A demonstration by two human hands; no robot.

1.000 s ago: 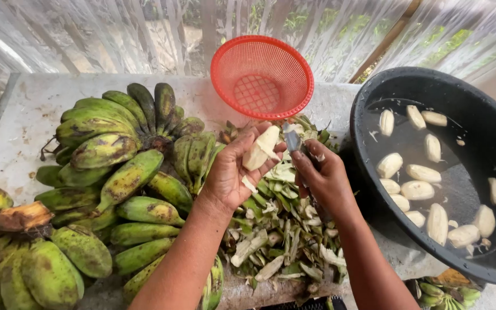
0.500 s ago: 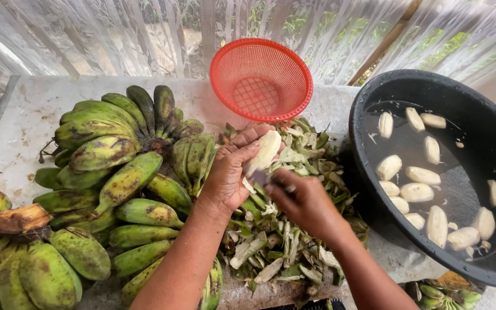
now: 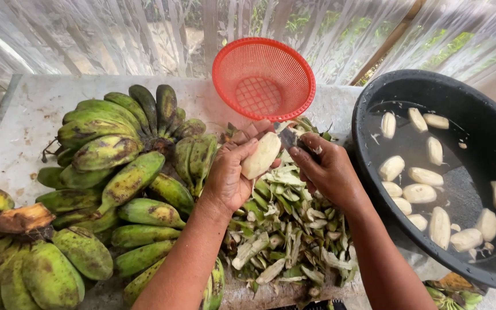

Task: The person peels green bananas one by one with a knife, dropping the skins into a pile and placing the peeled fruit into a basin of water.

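Tabletop (image 3: 24, 126): peeled banana (image 3: 261, 155) gripped between hands.

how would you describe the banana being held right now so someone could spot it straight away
Start at the red plastic basket at the back of the table; just below it, over the heap of green peels, the two hands meet. The left hand holds the peeled banana, with the right hand beside it. It is pale and skinless, unlike the green bunches, and dry, unlike those floating in the black tub.
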